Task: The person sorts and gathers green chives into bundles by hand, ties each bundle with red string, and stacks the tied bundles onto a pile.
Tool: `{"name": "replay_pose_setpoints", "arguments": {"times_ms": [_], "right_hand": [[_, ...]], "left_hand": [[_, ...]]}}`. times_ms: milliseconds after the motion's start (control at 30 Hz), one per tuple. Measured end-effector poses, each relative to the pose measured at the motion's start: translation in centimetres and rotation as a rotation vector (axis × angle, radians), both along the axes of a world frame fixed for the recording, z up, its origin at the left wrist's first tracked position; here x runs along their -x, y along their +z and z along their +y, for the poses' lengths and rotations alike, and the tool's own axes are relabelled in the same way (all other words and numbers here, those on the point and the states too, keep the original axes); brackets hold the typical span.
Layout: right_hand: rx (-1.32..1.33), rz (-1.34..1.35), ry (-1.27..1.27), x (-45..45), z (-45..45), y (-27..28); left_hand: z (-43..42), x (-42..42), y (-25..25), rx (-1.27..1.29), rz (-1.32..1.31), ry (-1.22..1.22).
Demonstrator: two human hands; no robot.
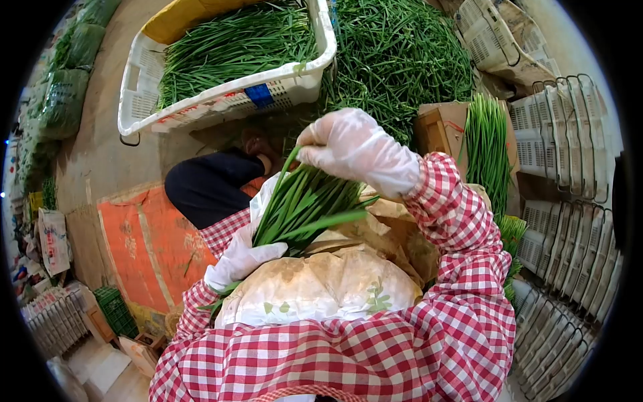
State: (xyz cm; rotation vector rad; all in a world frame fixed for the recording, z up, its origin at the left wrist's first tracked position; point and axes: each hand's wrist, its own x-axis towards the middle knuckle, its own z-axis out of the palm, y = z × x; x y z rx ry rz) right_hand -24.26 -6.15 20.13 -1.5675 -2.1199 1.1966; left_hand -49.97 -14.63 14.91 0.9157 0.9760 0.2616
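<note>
A loose bunch of green chives point(309, 204) lies slanted across my lap, its leaves fanning up and to the right. My left hand point(242, 258), in a thin whitish glove, is closed around its lower left part. Above the bunch, my gloved right hand point(362, 146) pinches a chive leaf between thumb and fingertips at the upper end. One leaf sticks out sideways to the right, apart from the others. Beneath them is a stained, pale apron point(321, 285) over my lap; the bunch's lower end is partly hidden by my left hand.
Ahead stands a white plastic crate point(218, 107) filled with chives. Beside it spreads a large heap of loose green leaves point(402, 67). Neat chives point(487, 144) lie on a board to the right, near stacked white crates point(559, 137). An orange mat point(144, 241) covers floor at left.
</note>
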Motion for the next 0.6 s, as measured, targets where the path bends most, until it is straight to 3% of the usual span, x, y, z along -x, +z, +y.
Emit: {"name": "replay_pose_setpoints", "arguments": {"times_ms": [100,233,400,467,533,600], "right_hand": [[-0.093,-0.320,0.001,1.1,1.3,-1.6],[0.055,0.123,-0.241,0.5,2.4,-4.3],[-0.277,-0.002,-0.200,1.1,2.3,-6.6],[-0.513,-0.184,-0.047,1.3,3.1,-7.3],[-0.454,-0.046,-0.146,1.0,3.8,-7.1],[-0.385,-0.102,-0.344,-0.5,4.8,-6.1]], "left_hand": [[0.3,-0.1,-0.2,0.174,-0.035,0.082],[-0.4,-0.3,-0.8,0.263,-0.174,0.248],[-0.9,-0.1,-1.8,0.265,-0.179,0.234],[-0.7,-0.2,-1.6,0.194,-0.088,0.146],[-0.5,-0.4,-1.0,0.133,-0.082,0.133],[-0.8,0.0,-1.8,0.154,-0.120,0.168]]}}
